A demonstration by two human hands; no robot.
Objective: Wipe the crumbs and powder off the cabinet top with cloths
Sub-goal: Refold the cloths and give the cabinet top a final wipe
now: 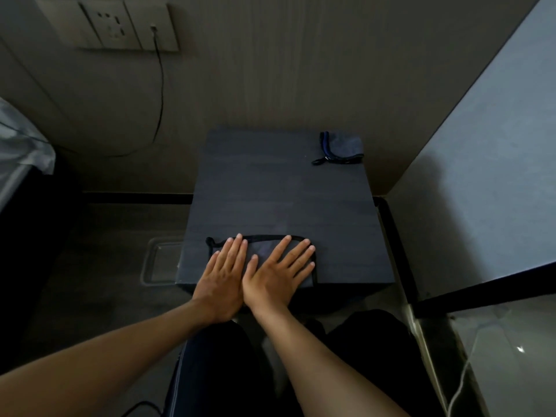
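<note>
A dark grey cabinet top (279, 200) fills the middle of the view. A grey cloth with a black hem (264, 243) lies flat at its near edge. My left hand (224, 273) and my right hand (281, 270) press on this cloth side by side, fingers straight and spread, thumbs touching. A second grey cloth with a blue-black hem (343, 147) lies folded at the far right corner, away from both hands. Crumbs or powder are too faint to make out in the dim light.
A wall with a socket plate (108, 25) and a hanging black cable (161, 94) stands behind the cabinet. A pale panel (493, 164) rises on the right. A clear tray (162, 260) lies on the floor to the left. My knees are below the cabinet's front.
</note>
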